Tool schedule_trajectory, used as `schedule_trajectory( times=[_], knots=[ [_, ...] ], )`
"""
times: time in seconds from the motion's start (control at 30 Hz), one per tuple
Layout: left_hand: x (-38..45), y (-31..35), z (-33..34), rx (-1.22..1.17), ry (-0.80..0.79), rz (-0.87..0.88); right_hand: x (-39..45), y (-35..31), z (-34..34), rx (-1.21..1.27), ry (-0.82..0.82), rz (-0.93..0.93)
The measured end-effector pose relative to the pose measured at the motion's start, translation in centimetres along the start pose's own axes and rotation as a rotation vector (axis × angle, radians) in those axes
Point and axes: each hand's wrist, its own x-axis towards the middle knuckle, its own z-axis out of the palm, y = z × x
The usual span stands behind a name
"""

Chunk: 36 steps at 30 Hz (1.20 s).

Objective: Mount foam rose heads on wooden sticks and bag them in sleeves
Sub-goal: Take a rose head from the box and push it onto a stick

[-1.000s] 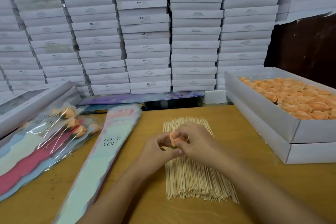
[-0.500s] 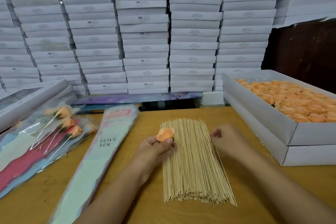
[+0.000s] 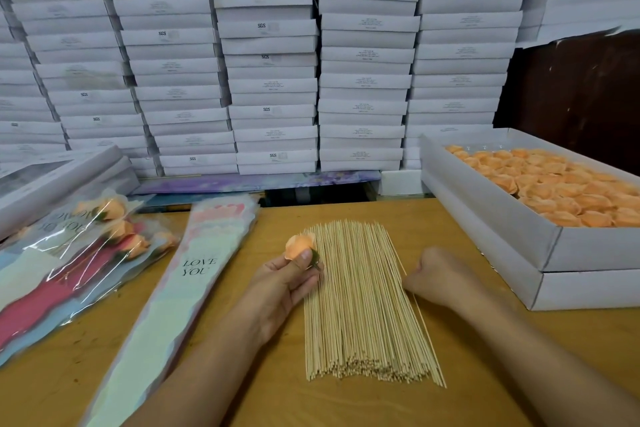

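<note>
Fingers of the left hand (image 3: pixel 284 282) pinch the foam rose head (image 3: pixel 300 245) beside the stick pile (image 3: pixel 363 302). The right hand (image 3: pixel 438 276) curls at the pile's edge, seemingly on one stick (image 3: pixel 420 319), though contact is hidden. Dragging it risks scattering neighbours; squeezing may crush petals.

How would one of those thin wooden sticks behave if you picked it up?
Each stick in the pile of wooden sticks looks very thin, so probably light and slightly bendy. Being round, loose ones may roll. One lies apart by the right hand.
</note>
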Motion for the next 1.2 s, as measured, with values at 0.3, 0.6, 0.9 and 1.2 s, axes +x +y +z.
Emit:
schedule_trajectory(
  times=[0.3,0.6,0.9,1.2],
  knots=[
    [-0.2,-0.1,0.3,0.008,-0.001,0.009,0.0,-0.8,-0.8,-0.213,-0.007,0.006],
    [-0.4,0.0,0.3,-0.011,0.014,-0.004,-1.1,-1.0,-2.3,-0.294,-0.145,0.052],
    [-0.7,0.7,0.3,-0.109,0.031,0.004,-2.5,-1.5,-5.2,-0.126,0.031,-0.097],
    [-0.8,1.3,0.4,-0.221,0.049,0.058,-7.6,-2.4,-4.2,0.162,0.066,-0.388]
  ],
)
